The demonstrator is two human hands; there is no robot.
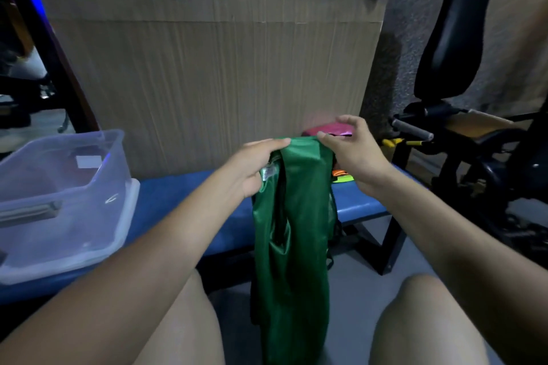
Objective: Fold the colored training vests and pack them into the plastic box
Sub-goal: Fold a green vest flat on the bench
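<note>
Green vest [292,216] hangs pinched by left hand [255,166] and right hand [353,148], hiding other vests [329,129].

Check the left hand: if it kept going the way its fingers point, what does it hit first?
Likely the right hand. The left hand points right along the green vest top edge both pinch; depth looks similar, not certain.

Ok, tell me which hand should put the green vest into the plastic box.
Probably the left hand: it already holds the green vest, and the plastic box sits on its side, left of the vest.
</note>
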